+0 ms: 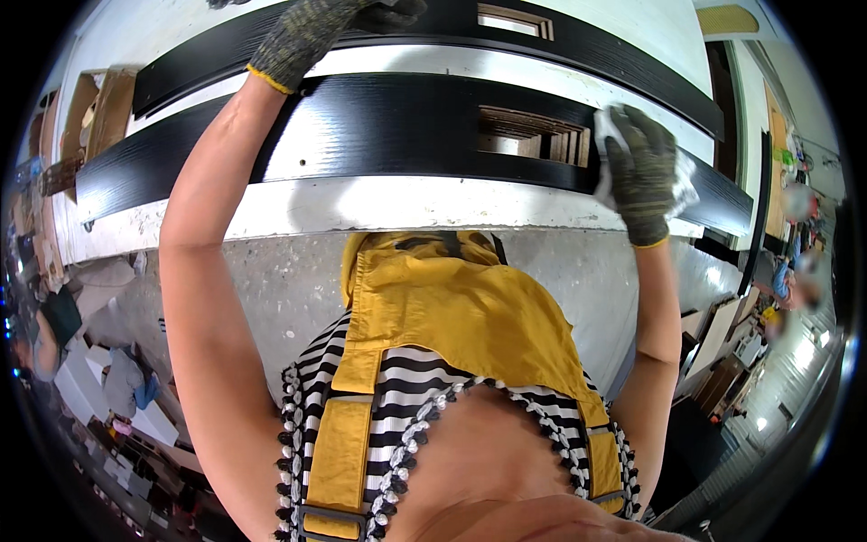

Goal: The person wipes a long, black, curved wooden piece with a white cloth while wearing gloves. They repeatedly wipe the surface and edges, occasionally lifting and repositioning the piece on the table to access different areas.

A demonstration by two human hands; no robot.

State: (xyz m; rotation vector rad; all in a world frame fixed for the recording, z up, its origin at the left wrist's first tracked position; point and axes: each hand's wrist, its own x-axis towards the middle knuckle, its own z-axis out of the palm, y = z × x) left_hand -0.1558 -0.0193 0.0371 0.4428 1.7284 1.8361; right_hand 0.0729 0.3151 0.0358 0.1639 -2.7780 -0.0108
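Observation:
My right hand (643,172), in a dark grey knit glove with a yellow cuff, presses a crumpled white cloth (685,181) onto the right end of the nearer black board (388,122). Its fingers lie over the cloth, just right of a rectangular cutout. Layered edges inside that cutout show several boards stacked. Gloved the same way, my left hand (316,36) reaches over the farther black board (614,56), which has a similar cutout. The left fingers stretch rightward, partly cut off by the upper picture edge; nothing shows in them.
Both boards lie across a white worktable (406,206), whose front edge runs close to my yellow apron (452,298). Cardboard boxes (95,117) stand at the left end. Grey concrete floor (262,280) lies below. Panels (713,334) lean at the right, with blurred people farther off.

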